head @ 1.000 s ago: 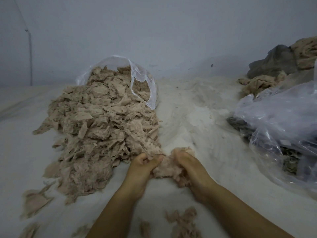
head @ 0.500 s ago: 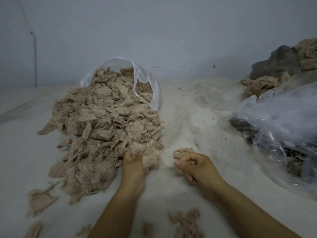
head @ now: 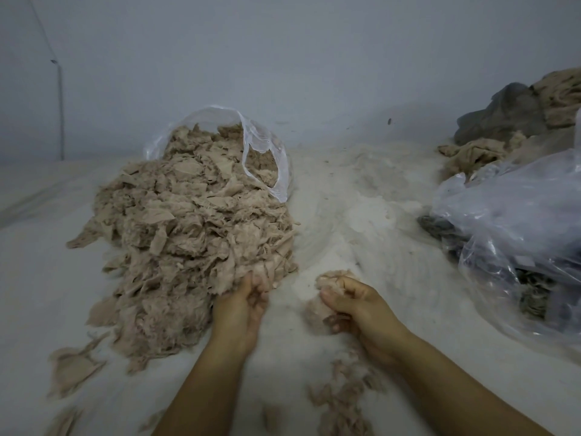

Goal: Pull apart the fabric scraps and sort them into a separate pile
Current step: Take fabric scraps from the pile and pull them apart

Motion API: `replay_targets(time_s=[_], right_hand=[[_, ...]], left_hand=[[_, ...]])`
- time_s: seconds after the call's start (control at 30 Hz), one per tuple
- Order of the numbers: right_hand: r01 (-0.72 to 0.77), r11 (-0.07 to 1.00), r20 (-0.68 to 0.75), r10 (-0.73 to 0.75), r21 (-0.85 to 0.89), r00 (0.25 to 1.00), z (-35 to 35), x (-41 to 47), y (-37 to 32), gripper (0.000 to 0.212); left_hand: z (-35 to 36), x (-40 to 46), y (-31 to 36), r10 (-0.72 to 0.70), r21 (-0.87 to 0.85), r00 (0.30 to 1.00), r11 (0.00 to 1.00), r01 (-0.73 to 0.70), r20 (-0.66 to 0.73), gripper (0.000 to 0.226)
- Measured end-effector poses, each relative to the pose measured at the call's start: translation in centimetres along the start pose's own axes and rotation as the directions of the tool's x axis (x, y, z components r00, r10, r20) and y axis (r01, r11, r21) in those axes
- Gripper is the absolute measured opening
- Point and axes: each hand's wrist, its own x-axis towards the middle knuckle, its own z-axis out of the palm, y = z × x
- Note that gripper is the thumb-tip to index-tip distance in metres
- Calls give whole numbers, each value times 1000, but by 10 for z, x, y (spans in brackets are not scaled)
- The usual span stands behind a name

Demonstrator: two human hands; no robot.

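Fabric scraps (head: 323, 305) bunched in right hand (head: 355, 305) fingers (head: 338, 292), beside pile (head: 188, 234).

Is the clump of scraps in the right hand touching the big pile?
Apart. The head view shows bare white surface between the clump held in the right hand and the big pile.

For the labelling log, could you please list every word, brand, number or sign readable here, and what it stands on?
None: no readable text anywhere.
The clear bag behind the big scrap pile bears no print.
The plastic bags on the right show only glare and creases.
The wall is bare of writing.
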Motion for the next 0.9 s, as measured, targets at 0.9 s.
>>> replay_targets(time_s=[0.9], right_hand=[[-46, 974, -2, 47, 224, 999, 0, 7, 5, 17]], left_hand=[[14, -23, -22, 115, 429, 940, 867, -253, 322, 7]])
